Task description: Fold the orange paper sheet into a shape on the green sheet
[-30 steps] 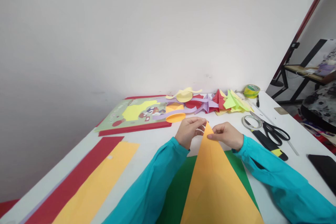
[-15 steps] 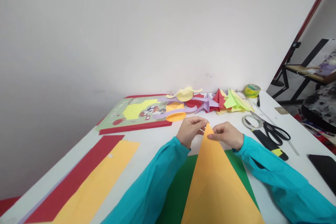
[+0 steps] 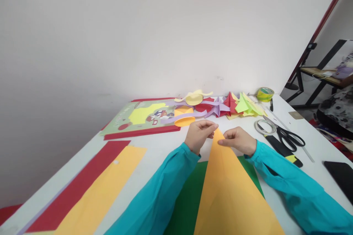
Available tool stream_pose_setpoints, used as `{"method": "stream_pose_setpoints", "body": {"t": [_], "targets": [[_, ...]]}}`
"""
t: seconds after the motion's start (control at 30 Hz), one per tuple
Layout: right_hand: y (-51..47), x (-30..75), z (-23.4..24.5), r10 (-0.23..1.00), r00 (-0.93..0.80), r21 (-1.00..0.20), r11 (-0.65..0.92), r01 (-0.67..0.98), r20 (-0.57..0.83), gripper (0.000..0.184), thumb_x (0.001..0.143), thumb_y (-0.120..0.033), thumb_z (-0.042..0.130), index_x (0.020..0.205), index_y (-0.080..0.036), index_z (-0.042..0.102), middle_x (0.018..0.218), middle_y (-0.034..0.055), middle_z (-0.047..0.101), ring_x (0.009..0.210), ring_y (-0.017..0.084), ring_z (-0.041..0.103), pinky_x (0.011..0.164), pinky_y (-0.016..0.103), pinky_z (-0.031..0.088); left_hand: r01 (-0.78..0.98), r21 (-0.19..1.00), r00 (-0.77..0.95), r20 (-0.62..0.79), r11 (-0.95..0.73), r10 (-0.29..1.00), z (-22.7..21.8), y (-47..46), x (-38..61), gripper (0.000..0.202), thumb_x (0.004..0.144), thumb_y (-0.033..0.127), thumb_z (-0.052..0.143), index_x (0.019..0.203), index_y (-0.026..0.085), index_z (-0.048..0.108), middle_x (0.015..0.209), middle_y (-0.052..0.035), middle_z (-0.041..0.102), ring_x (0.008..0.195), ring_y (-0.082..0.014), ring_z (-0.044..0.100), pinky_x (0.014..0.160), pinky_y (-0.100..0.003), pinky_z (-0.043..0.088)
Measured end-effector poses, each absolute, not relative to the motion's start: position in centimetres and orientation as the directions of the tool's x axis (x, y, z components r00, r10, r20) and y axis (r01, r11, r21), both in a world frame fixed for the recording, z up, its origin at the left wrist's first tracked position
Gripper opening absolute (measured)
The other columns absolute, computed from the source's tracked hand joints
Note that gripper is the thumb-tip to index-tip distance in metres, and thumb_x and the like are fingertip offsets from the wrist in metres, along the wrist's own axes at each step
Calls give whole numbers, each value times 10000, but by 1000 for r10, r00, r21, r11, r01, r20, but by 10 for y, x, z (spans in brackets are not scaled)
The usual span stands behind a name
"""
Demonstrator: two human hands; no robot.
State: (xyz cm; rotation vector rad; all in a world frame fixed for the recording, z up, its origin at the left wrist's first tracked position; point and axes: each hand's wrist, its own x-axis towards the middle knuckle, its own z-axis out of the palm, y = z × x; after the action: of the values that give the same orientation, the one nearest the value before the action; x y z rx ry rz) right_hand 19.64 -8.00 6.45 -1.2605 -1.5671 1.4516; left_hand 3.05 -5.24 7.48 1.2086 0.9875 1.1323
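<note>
Where the strips lie: red strip (image 3: 82, 187) and orange strip (image 3: 110, 183), side by side on the worktop (image 3: 154, 150), left of the left grip (image 3: 198, 136); presumably set aside to free the working area.
Printed pad (image 3: 116, 126): flat, beyond and left of the left grip, on red sheets (image 3: 146, 133).
Paper discs: orange disc (image 3: 184, 121) and yellow disc (image 3: 193, 99), beyond the left grip, with purple wavy strips among them.
Left grip: thumb and fingers pinching the peak of the orange sheet (image 3: 231, 194); likely fixes the point.
Green sheet (image 3: 189, 198): beneath the orange sheet, nearer the person than both grips.
Orange sheet: peak between the grips, widening toward the person and out of view; whether rolled or folded cannot be told.
Folded shapes: red, purple and lime-green paper (image 3: 244, 104), grouped beyond the right grip (image 3: 239, 140), near the wall.
Right grip: pinching the right edge just below the peak, thumb on the near face, fingers largely hidden; likely steadies the edge against the left grip.
Tools: tape ring (image 3: 257, 128), scissors (image 3: 280, 131) and cutter (image 3: 278, 147), right of the right grip, apparently for easy reach.
Black flat object (image 3: 339, 176): farthest right of the right grip.
</note>
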Motion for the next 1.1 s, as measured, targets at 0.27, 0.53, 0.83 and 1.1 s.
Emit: {"method": "stream_pose_setpoints", "body": {"t": [0.27, 0.53, 0.83, 1.1], "targets": [[-82, 196, 72, 954, -261, -985, -119, 125, -148, 409, 514, -534, 825, 586, -179, 633, 568, -25, 615, 530, 119, 521, 515, 246, 393, -112, 991, 250, -45, 75, 967, 78, -54, 30, 354, 495, 414, 856, 632, 144, 670, 587, 3, 622, 535, -105, 556, 504, -224, 464], [-83, 197, 75, 944, -281, -983, -148, 107, -172, 443, 499, -552, 833, 572, -168, 625, 528, -29, 608, 475, 103, 508, 469, 234, 392, -147, 986, 222, -44, 79, 974, 78, -55, 29, 379, 450, 409, 878, 608, 137, 666, 574, -4, 642, 516, -114, 573, 487, -223, 466], [-84, 196, 76, 947, -260, -982, -177, 60, -187, 404, 492, -493, 853, 592, -157, 652, 515, -28, 622, 453, 108, 533, 455, 234, 411, -146, 984, 285, -54, 99, 957, 78, -56, 30, 385, 426, 386, 893, 647, 137, 701, 618, -19, 678, 549, -138, 598, 501, -235, 476], [-88, 195, 81, 917, -298, -963, -269, 29, -265, 450, 466, -490, 865, 710, -136, 730, 645, 23, 713, 526, 142, 618, 495, 245, 463, -167, 982, 271, -46, 94, 961, 79, -56, 29, 389, 434, 405, 891, 631, 132, 695, 601, -19, 679, 529, -141, 591, 492, -241, 473]]}}
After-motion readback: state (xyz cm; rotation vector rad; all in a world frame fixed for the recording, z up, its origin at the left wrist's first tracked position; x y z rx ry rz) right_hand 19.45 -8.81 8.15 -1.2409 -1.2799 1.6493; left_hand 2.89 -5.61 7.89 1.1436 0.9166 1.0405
